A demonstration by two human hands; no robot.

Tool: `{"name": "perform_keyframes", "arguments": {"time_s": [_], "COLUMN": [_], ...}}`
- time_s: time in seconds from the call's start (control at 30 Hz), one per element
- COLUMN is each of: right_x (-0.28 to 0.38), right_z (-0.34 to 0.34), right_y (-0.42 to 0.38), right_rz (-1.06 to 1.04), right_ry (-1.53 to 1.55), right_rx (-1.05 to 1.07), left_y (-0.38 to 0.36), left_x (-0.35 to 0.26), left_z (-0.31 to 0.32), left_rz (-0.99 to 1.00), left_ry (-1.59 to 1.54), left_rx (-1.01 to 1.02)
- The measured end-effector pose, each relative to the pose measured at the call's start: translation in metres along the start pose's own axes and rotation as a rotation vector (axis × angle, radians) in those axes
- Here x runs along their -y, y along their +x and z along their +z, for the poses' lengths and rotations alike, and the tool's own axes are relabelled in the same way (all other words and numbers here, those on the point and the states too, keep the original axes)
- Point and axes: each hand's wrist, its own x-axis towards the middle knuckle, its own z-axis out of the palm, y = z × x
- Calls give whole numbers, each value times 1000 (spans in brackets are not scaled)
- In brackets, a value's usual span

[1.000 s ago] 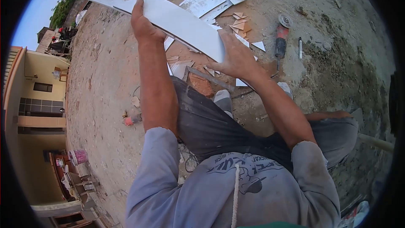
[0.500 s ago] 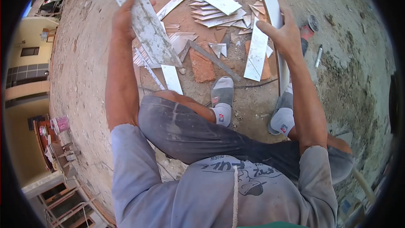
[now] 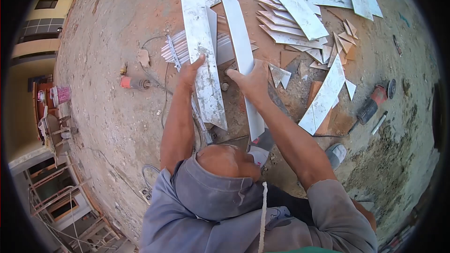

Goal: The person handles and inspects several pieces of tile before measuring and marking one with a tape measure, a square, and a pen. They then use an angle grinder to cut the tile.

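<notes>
I sit on bare dirt ground holding two long cut tile strips. My left hand [image 3: 191,71] grips a wide, mortar-smeared white strip [image 3: 205,61] that runs from the top centre down to a slanted end near my knee. My right hand [image 3: 253,80] grips a narrower strip [image 3: 242,47], held on edge just right of the first one. The two strips lie side by side, a small gap between them. Under them on the ground lies a bundle of thin tile strips [image 3: 175,49].
Many cut tile pieces [image 3: 300,18] are heaped at top right, and another long strip [image 3: 325,97] lies to the right. An angle grinder [image 3: 373,103] and a marker [image 3: 379,122] rest at far right. A small red tool [image 3: 132,83] and cables lie left. Buildings and scaffolding stand along the left edge.
Both hands came down and together from raised, spread positions. The two strips now sit low and parallel over the ground. My view has tipped forward.
</notes>
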Motion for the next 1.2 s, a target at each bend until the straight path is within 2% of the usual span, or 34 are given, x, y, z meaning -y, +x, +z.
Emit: {"name": "perform_keyframes", "arguments": {"time_s": [0.07,0.13,0.2,0.23,0.33,0.43,0.53,0.77,1.03,1.2], "right_x": [1,3,1,-1,-5,-10,-11,-14,-18,-13], "right_z": [24,40,54,60,75,89,101,109,120,124], "right_y": [-4,-5,-4,-3,1,4,8,10,12,12], "right_rz": [36,72,35,10,57,20,31,64,93,106], "right_ry": [-3,3,1,-14,-7,-5,-54,-120,-233,-269], "right_rx": [70,135,130,132,165,152,118,128,96,89], "left_y": [-4,-7,-6,-4,0,9,16,12,14,1], "left_x": [11,14,18,17,15,18,23,25,35,33], "left_z": [-6,-8,-5,-7,-11,-15,-18,-14,-21,-30], "left_rz": [83,62,171,162,124,174,188,196,327,206], "left_ry": [23,19,4,1,114,301,382,354,669,811], "left_rx": [-146,-166,-230,-240,-280,-348,-385,-381,-523,-511]}}
